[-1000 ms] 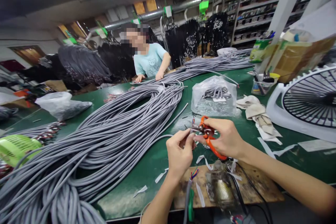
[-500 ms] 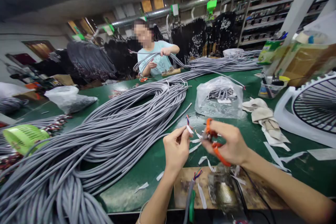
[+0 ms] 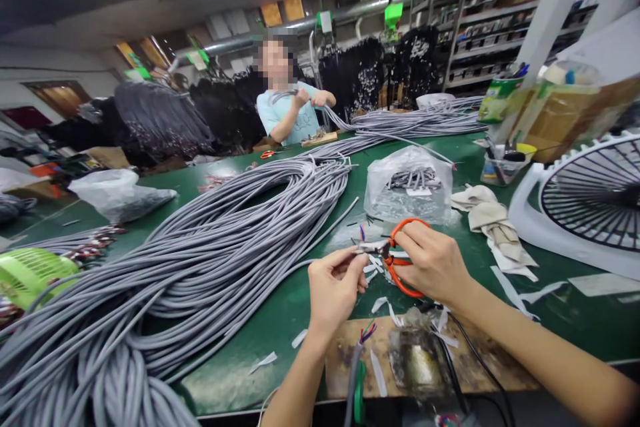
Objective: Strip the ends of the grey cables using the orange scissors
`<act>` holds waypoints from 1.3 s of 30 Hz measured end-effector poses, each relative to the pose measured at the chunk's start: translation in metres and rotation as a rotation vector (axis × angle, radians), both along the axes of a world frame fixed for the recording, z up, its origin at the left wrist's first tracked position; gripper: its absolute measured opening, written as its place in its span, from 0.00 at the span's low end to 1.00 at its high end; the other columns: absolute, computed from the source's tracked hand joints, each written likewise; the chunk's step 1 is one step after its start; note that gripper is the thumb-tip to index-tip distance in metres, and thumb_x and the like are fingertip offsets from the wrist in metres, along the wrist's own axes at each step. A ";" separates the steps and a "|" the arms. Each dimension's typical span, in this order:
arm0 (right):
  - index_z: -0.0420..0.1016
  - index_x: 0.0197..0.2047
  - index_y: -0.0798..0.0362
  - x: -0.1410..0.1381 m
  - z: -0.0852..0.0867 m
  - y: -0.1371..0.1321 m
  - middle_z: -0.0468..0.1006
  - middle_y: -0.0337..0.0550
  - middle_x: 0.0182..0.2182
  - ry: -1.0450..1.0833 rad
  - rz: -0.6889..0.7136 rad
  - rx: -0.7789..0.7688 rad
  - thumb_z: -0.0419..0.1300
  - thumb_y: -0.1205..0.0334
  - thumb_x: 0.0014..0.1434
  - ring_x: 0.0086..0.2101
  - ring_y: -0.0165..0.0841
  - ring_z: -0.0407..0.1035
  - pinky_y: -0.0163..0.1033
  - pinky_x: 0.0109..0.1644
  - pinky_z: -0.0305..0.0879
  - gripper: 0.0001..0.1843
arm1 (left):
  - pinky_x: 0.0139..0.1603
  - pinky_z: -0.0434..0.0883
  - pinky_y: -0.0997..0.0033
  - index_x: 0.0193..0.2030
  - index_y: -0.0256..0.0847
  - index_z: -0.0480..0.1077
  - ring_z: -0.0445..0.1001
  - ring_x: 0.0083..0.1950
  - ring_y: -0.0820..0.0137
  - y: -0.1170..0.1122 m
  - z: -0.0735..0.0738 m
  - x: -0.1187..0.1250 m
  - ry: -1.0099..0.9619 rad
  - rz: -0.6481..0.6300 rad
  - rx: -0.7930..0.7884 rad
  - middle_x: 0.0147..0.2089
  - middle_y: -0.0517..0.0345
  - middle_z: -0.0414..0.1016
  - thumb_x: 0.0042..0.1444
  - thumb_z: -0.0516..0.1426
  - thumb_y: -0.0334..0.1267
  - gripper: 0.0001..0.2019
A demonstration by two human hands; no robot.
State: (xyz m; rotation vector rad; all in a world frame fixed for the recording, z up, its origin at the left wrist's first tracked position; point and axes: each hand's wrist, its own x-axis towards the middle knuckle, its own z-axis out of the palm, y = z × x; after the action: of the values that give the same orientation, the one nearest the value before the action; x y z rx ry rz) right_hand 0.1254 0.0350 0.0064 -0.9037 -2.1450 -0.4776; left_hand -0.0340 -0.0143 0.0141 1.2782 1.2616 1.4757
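Observation:
My left hand (image 3: 336, 290) pinches the end of a cable, from which short coloured wires (image 3: 363, 232) stick up. Most of that cable is hidden by the fingers. Orange-handled scissors (image 3: 400, 281) sit in my right hand (image 3: 435, 260), with fingers through the loops. The blades reach left to the base of the wires, just above my left fingertips. Scraps of white wrap lie beneath. Lower down, another grey cable end (image 3: 356, 357) with bare coloured wires rises in front of a stained wooden board (image 3: 345, 333).
A large coil of grey cable (image 3: 240, 240) covers the left of the green table. Beyond my hands stands a clear plastic bag (image 3: 380, 193) of short cable pieces. A white fan (image 3: 530, 213) and cloth gloves (image 3: 493, 223) are at right. Across the table, a person (image 3: 293, 113) handles cables.
My right hand has turned the scissors and brought their blades to the wires at my left fingertips. The white strip there no longer shows. The person opposite has raised the cables.

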 end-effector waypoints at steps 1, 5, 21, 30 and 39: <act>0.68 0.25 0.57 0.001 -0.001 0.000 0.69 0.44 0.24 -0.004 0.000 -0.007 0.55 0.69 0.45 0.28 0.33 0.63 0.36 0.31 0.56 0.02 | 0.16 0.62 0.80 0.31 0.30 0.74 0.62 0.15 0.78 0.000 0.000 0.000 -0.006 -0.004 -0.001 0.15 0.61 0.66 0.48 0.59 0.37 0.09; 0.68 0.24 0.56 0.004 -0.007 0.000 0.69 0.41 0.23 0.034 0.037 -0.082 0.54 0.69 0.48 0.25 0.30 0.62 0.34 0.28 0.53 0.04 | 0.15 0.61 0.80 0.30 0.31 0.74 0.62 0.14 0.78 0.002 -0.002 -0.001 -0.021 -0.011 -0.006 0.15 0.61 0.66 0.48 0.59 0.38 0.10; 0.63 0.24 0.54 -0.011 0.010 -0.004 0.65 0.34 0.20 0.954 0.382 -0.896 0.66 0.59 0.43 0.22 0.26 0.60 0.31 0.25 0.58 0.14 | 0.16 0.57 0.82 0.35 0.32 0.71 0.59 0.16 0.81 0.003 -0.010 0.021 -0.114 -0.020 -0.071 0.18 0.64 0.65 0.45 0.62 0.38 0.12; 0.62 0.22 0.55 -0.016 0.013 -0.013 0.64 0.32 0.18 0.996 0.522 -1.008 0.65 0.59 0.42 0.20 0.24 0.58 0.29 0.22 0.56 0.14 | 0.15 0.42 0.81 0.40 0.34 0.73 0.43 0.15 0.84 0.008 -0.012 0.024 -0.312 -0.113 -0.069 0.15 0.71 0.48 0.46 0.61 0.44 0.18; 0.63 0.23 0.54 -0.016 0.005 -0.014 0.65 0.34 0.19 0.984 0.427 -0.896 0.64 0.63 0.44 0.21 0.25 0.61 0.30 0.24 0.58 0.11 | 0.15 0.46 0.82 0.40 0.35 0.73 0.53 0.16 0.84 0.009 -0.007 0.021 -0.434 -0.132 -0.110 0.21 0.64 0.60 0.45 0.62 0.46 0.18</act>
State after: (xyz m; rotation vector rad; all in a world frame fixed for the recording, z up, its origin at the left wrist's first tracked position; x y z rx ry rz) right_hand 0.1095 0.0213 0.0110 -0.8121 -1.4597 1.0282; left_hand -0.0131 -0.0049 0.0072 0.8884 0.9383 1.4669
